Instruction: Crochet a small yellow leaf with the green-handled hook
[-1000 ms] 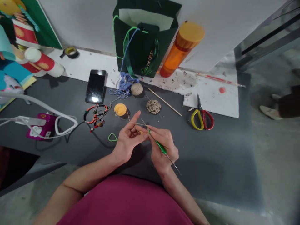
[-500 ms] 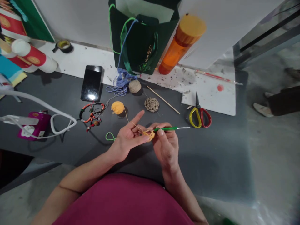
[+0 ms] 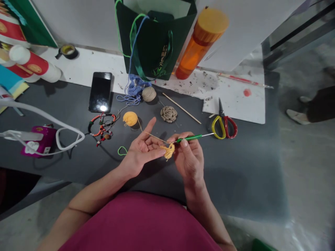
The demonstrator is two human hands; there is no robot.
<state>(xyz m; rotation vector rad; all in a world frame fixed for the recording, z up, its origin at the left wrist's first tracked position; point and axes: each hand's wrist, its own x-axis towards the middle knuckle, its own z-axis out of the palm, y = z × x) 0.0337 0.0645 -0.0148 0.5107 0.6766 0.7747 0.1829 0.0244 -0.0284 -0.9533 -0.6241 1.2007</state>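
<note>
My left hand (image 3: 141, 150) is held palm up over the dark table, its fingertips pinching a small yellow crochet piece (image 3: 168, 151). A yellow strand runs over its index finger back to a yellow yarn ball (image 3: 130, 118) on the table. My right hand (image 3: 190, 157) is closed on a green-handled crochet hook (image 3: 193, 137) whose metal end points right toward the scissors. The hook's working end sits at the yellow piece between both hands.
On the dark table (image 3: 248, 167) lie yellow-and-red scissors (image 3: 224, 124), a beige crochet flower (image 3: 168, 114), a thin wooden stick (image 3: 181, 108), a beige yarn ball (image 3: 149, 93), blue yarn (image 3: 134, 89), a phone (image 3: 100, 92), beaded bracelets (image 3: 101, 126). A green bag (image 3: 154, 38) and orange bottle (image 3: 200, 43) stand behind.
My right hand has turned the hook from pointing down toward me to lying level, pointing right. The yellow crochet piece has come into view at my left fingertips.
</note>
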